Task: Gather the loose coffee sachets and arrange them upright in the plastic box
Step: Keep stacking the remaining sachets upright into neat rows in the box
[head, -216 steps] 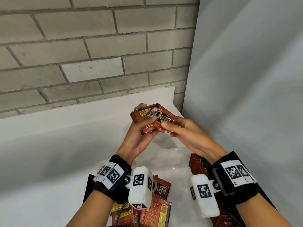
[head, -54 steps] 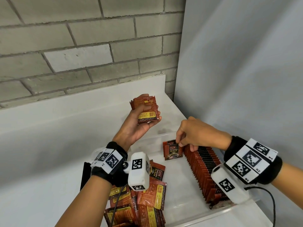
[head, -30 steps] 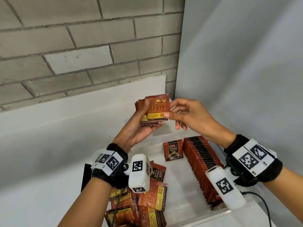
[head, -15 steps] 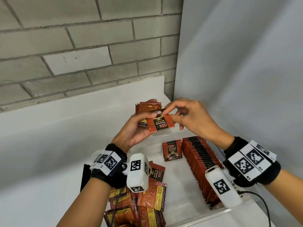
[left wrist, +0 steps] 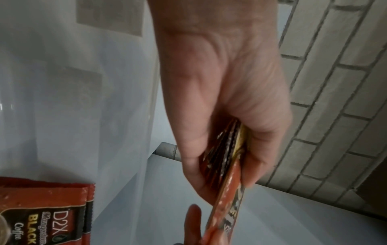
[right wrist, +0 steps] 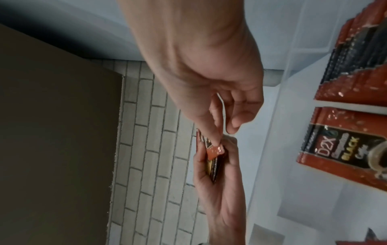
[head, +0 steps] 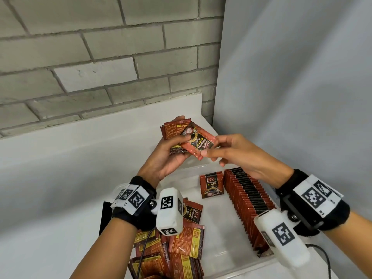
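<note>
My left hand (head: 179, 129) is raised over the clear plastic box (head: 219, 234) and grips a small stack of red coffee sachets (head: 171, 129). My right hand (head: 211, 148) pinches one sachet (head: 198, 142) by its corner; it lies tilted, face up, against that stack. The left wrist view shows the stack (left wrist: 226, 145) edge-on in my palm, with the single sachet (left wrist: 228, 207) sticking out below. In the right wrist view, thumb and finger pinch the sachet's corner (right wrist: 215, 151). A long row of upright sachets (head: 247, 200) fills the box's right side. A short second row (head: 211, 186) stands beside it.
Several loose sachets (head: 181, 248) lie flat in a heap at the near left, under my left wrist. A brick wall (head: 100, 67) rises behind the white counter (head: 60, 178). A grey panel (head: 302, 97) closes the right side. A black cable (head: 322, 252) trails by the right wrist.
My right hand left an upright sachet in the box, came up to the stack, took hold of one sachet and turned it face up.
</note>
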A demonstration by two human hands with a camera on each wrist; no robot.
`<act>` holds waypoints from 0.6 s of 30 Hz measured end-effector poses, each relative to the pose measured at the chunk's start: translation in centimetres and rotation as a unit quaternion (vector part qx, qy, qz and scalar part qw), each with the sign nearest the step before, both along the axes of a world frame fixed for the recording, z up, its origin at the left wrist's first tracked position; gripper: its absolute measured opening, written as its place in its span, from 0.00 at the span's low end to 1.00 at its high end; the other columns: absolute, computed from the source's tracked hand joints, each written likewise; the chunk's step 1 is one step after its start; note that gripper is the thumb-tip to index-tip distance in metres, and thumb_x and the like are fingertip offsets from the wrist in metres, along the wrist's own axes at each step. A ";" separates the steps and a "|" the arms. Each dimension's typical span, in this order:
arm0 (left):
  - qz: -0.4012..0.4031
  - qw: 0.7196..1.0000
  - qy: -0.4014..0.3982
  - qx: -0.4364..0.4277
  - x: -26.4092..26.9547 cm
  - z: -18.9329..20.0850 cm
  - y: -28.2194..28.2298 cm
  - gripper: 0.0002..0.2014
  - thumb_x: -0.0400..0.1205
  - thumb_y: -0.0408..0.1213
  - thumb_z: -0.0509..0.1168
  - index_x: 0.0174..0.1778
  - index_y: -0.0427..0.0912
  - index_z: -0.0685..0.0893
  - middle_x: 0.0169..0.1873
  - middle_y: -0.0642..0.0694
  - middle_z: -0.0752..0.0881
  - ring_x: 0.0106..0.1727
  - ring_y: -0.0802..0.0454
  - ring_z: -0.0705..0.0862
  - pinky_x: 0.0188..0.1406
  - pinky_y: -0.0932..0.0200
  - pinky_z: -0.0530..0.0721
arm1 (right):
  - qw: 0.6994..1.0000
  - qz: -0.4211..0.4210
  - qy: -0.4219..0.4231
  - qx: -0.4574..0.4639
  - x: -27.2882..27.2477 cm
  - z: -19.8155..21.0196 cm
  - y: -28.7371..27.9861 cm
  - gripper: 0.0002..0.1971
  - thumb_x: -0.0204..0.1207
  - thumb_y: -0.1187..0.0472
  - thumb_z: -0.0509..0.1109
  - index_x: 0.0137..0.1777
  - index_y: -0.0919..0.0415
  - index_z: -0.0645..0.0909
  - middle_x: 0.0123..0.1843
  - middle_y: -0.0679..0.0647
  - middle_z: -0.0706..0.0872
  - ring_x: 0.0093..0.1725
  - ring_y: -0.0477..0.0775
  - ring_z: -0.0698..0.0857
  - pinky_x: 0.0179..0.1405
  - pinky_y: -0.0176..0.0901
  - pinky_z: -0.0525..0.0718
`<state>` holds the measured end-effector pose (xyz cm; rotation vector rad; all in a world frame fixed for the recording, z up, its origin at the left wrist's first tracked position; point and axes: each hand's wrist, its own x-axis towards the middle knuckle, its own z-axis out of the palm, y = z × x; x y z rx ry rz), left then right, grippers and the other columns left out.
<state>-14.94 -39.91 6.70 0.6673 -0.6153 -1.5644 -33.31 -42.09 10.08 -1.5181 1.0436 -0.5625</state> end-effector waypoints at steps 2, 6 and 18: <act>-0.006 1.000 -0.013 0.010 0.1 -0.1 -0.1 0.36 0.71 0.22 0.65 0.78 0.29 0.66 0.59 0.34 0.85 0.57 0.42 0.87 0.59 0.47 0.86 | 0.999 -0.026 -0.011 -0.015 -0.2 0.4 -0.4 0.07 0.72 0.63 0.77 0.46 0.66 0.84 0.41 0.53 0.86 0.36 0.43 0.81 0.30 0.32 0.79; -0.037 0.999 -0.021 0.019 -0.1 -0.3 -0.2 0.36 0.65 0.19 0.68 0.73 0.33 0.73 0.64 0.32 0.83 0.62 0.39 0.85 0.60 0.46 0.85 | 0.998 -0.045 -0.020 -0.031 -0.6 0.7 -0.8 0.04 0.75 0.62 0.74 0.47 0.59 0.82 0.39 0.51 0.87 0.35 0.43 0.82 0.32 0.32 0.80; -0.023 0.999 -0.009 0.039 -0.2 0.0 -0.2 0.25 0.74 0.40 0.72 0.66 0.37 0.78 0.57 0.34 0.84 0.57 0.44 0.85 0.61 0.49 0.84 | 0.999 0.040 0.005 -0.036 -2.2 1.4 -1.3 0.07 0.72 0.68 0.75 0.50 0.65 0.84 0.37 0.56 0.89 0.36 0.48 0.87 0.38 0.33 0.86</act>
